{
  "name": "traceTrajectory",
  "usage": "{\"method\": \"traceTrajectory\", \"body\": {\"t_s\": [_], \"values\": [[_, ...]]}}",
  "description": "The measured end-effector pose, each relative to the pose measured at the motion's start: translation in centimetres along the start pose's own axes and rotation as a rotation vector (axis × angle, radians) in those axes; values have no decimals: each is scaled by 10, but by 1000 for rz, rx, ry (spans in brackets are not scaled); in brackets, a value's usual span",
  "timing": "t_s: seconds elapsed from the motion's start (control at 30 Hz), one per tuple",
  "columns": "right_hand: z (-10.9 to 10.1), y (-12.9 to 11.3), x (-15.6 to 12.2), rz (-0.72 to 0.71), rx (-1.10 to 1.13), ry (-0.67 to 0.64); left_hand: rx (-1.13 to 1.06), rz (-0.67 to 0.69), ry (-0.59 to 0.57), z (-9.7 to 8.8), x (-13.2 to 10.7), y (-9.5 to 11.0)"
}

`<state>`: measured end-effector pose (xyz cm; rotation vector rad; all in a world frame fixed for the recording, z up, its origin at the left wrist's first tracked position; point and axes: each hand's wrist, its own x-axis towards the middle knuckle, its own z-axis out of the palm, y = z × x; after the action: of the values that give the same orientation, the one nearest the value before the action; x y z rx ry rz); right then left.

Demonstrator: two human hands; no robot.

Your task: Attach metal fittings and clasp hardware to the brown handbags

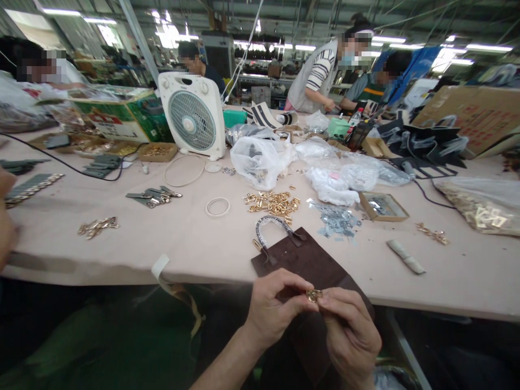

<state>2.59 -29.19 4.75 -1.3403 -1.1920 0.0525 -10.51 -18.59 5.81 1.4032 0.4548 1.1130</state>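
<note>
Left hand [270, 310] is pinching a small gold metal piece [313, 296] between thumb and index fingertip; right hand [352, 327] is gripping the same piece from the other side, fingers curling, so both are closing on it and almost meeting. Piece is sitting just in front of the tabletop [195, 238] edge, over a flat dark brown bag [312, 257]. Gold is looking shiny; fine shape is too small to tell. Left forearm is slanting up from the bottom edge, wrist bending toward the right hand; right hand is rising from lower right, its back facing the camera. Bag is lying on the tabletop, overhanging the front edge, its patterned handle [260, 230] arching away. Beyond, shiny gold fittings [276, 204] are heaping loosely, thin silvery plates [338, 221] are scattering beside them, crinkled clear plastic [258, 162] is bunching behind, and a white box fan [162, 103] is standing farther left.
</note>
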Motion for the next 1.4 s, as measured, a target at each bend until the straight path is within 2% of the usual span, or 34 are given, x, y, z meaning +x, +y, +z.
{"method": "traceTrajectory", "body": {"t_s": [0.07,0.13,0.27,0.37,0.43,0.5,0.6,0.67,0.73,0.8,0.87,0.93,1.0,1.13,1.27,1.33,1.4], "values": [[0,3,-2,3,7,-3,-21,3,5,1,0,-1],[0,5,-1,104,101,-21,-27,24,11,1,0,-1],[3,7,4,568,495,-90,8,98,-11,-4,4,1],[3,7,6,818,725,-280,97,218,-110,-12,6,0],[1,7,7,896,775,-409,163,278,-198,-19,6,0],[-3,8,9,936,766,-474,204,287,-269,-24,5,0],[-7,15,15,916,710,-519,235,228,-297,-30,2,2],[-7,25,22,858,645,-505,245,148,-244,-31,-2,0],[-4,40,33,793,548,-430,243,5,-84,-32,-7,-7],[2,58,44,736,437,-344,225,-167,160,-33,-12,-18],[10,78,55,693,363,-318,215,-280,375,-35,-15,-28],[19,96,65,656,335,-355,208,-325,496,-37,-16,-33],[27,110,70,630,317,-408,173,-366,556,-39,-15,-33],[36,124,73,572,234,-475,7,-532,601,-41,-8,-23],[35,127,72,531,177,-458,-186,-635,642,-38,0,-21],[34,129,72,548,186,-441,-284,-615,525,-35,4,-24],[33,131,72,574,216,-425,-338,-594,336,-32,9,-27]]}}
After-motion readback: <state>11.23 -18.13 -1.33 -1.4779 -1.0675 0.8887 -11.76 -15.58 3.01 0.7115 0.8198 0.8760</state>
